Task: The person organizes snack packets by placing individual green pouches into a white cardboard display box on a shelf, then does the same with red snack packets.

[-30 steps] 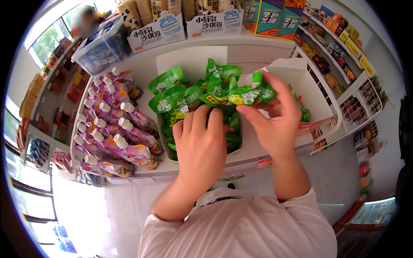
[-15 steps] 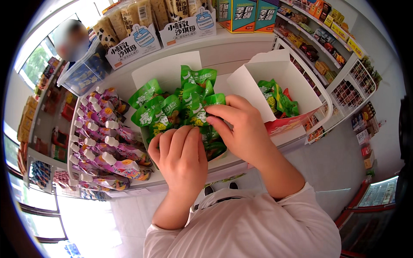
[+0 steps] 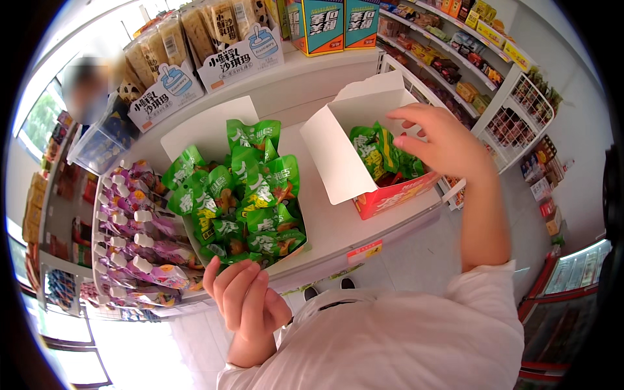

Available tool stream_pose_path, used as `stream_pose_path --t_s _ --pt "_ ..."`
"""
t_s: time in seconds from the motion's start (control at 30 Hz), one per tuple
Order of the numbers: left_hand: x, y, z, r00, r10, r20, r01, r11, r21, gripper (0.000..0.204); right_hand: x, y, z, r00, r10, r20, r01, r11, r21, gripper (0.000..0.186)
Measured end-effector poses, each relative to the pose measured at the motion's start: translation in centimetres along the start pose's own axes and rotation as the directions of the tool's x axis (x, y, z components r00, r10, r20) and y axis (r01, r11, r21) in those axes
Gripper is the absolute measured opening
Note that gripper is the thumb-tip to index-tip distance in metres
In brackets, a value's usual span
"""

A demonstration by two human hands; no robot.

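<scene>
My right hand point(image 3: 437, 135) hovers over the opening of a red and white carton point(image 3: 396, 203), fingers apart and holding nothing I can see. Inside that carton lie a few green snack packets point(image 3: 377, 153), partly hidden by its walls and my fingers. My left hand point(image 3: 246, 300) is loosely curled, with nothing visible in it, just in front of a fuller box. Green snack packets point(image 3: 244, 188) stand heaped in this fuller box, whose raised white lid flap point(image 3: 211, 127) shows behind them.
Purple pouches with white caps point(image 3: 146, 240) fill the left side of the white shelf point(image 3: 325, 250). Behind stand wrapped bars in white display boxes point(image 3: 237, 65) and teal-orange boxes point(image 3: 325, 26). A clear plastic bin point(image 3: 101, 140) and a blurred person point(image 3: 88, 88) are at far left.
Both hands have left the heaped green packets. My right hand has moved right, over the red and white carton; my left has drawn back toward me. The view has shifted to the right.
</scene>
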State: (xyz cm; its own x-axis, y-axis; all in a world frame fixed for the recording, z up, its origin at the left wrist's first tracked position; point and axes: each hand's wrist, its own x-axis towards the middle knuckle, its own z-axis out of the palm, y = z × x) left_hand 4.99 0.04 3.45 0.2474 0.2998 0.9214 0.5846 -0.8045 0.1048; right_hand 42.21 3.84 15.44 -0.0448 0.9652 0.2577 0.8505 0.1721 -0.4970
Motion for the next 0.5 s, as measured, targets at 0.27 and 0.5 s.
stream_pose_path --t_s 0.27,0.5 --pt "-1.8 1.1 1.4 0.999 0.008 -0.043 -0.011 0.998 -0.058 0.015 1.5 2.1 0.9 0.972 -0.049 0.228 0.110 0.958 -0.265 0.053" --pt "-2.2 3.6 -0.1 0.845 -0.435 0.311 0.496 0.419 -0.761 0.027 -2.6 -0.9 -1.8 0.824 -0.410 -0.390 0.410 0.908 -0.088 0.024"
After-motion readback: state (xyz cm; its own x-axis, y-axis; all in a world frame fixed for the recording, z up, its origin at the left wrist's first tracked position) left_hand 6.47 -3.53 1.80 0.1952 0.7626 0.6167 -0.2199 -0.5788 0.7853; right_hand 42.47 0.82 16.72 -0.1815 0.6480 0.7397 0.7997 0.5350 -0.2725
